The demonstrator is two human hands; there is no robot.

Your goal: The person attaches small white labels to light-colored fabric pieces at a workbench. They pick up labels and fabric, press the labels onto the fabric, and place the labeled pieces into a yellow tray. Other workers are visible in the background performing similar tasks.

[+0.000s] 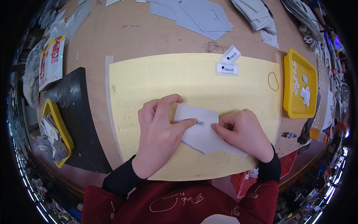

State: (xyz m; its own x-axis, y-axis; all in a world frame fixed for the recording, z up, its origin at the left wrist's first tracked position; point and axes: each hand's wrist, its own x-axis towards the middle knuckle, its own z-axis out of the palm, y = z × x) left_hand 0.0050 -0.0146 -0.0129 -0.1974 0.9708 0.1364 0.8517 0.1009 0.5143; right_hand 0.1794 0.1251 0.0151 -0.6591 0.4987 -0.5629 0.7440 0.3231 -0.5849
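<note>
Left hand [158, 134] and right hand [244, 134] cover the near-left and right parts of the pale leather piece [199, 136]; how far it runs under either palm cannot be told, and the small label [200, 123] is partly under the left index fingertip. Contents of the yellow tray [298, 84] at the table's right edge and of the yellow bin [56, 130] at its left edge are too small to identify. Grey sheets [201, 15] at the far edge are cut off by the frame.
</note>
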